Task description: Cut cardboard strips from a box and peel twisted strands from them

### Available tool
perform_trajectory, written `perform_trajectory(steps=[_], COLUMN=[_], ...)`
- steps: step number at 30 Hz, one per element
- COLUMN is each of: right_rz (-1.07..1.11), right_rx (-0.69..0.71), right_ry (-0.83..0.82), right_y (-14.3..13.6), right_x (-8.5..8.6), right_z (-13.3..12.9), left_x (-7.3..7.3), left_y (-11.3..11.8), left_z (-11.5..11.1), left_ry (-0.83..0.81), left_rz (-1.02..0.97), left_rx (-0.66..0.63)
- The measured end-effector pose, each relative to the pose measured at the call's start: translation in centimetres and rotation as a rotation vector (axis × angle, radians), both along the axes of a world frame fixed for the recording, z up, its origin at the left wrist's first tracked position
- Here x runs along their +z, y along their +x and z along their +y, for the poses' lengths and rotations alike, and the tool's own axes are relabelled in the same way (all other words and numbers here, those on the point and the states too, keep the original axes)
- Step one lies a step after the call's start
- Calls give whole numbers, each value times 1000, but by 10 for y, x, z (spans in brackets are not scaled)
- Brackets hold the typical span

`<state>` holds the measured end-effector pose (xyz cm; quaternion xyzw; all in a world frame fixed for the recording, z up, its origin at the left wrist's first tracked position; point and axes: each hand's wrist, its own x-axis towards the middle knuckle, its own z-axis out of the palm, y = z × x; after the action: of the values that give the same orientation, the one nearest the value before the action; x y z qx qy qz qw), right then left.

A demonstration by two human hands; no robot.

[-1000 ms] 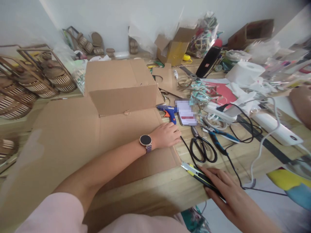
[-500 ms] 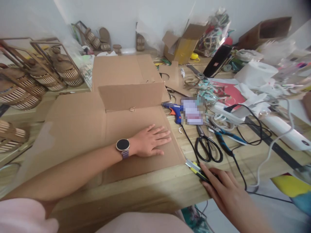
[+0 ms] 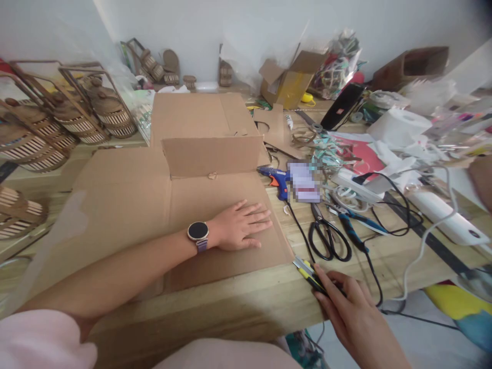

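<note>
An unfolded cardboard box (image 3: 126, 200) lies on the wooden table, one flap (image 3: 213, 156) standing up across it. My left hand (image 3: 240, 225) rests flat on the cardboard with its fingers spread. On that wrist is a watch (image 3: 198, 231). My right hand (image 3: 348, 302) grips a yellow and black utility knife (image 3: 310, 275). Its blade points left, at the cardboard's near right corner; I cannot tell whether it touches. Black-handled scissors (image 3: 328, 238) lie just beyond the knife.
A blue glue gun (image 3: 280, 179), blue-handled pliers (image 3: 351, 230) and a power strip (image 3: 355, 184) with cords lie to the right. Several woven lantern-like baskets (image 3: 111, 113) stand at the left. Further back are a small open carton (image 3: 292, 77) and a paper roll (image 3: 402, 125).
The view has tilted slightly, so the table's contents sit a little lower. Both hands keep nearly the same places, the knife still at the cardboard's corner.
</note>
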<state>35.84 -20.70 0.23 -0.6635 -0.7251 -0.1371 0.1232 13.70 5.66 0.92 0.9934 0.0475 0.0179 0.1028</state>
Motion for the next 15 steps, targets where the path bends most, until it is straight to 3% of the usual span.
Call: perform_trajectory(steps=[15], right_rz=[-20], right_rx=[14], right_ry=[-85], right_y=[-9], right_x=[-15], right_z=[-24], left_x=[-1], left_y=[1], left_z=[-1], left_ry=[28], left_rz=[8], left_rx=[17])
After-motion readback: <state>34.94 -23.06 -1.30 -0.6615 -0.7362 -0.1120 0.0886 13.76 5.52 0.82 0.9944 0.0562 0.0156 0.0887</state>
